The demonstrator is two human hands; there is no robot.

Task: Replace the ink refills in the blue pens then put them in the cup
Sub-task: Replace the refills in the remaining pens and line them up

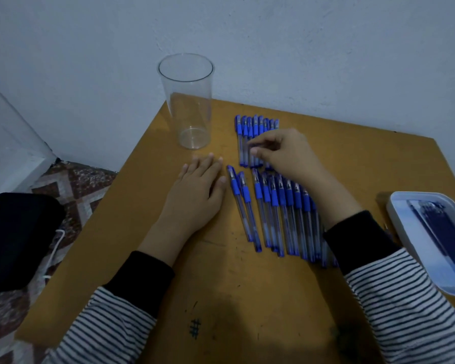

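Observation:
Two rows of blue capped pens lie on the wooden table (221,285): a far row (243,143) and a near row (276,214). A tall clear plastic cup (188,101) stands upright near the table's far left corner, with nothing in it. My right hand (284,153) hovers over the far row, its thumb and fingers curled and pinching a pen there. My left hand (197,190) lies flat on the table, fingers straight, between the cup and the near row, just left of two separate pens (243,206).
A white tray (402,227) with several dark blue ink refills sits at the table's right edge. A wall stands close behind the table. A black bag (19,237) and a white cable lie on the patterned floor to the left.

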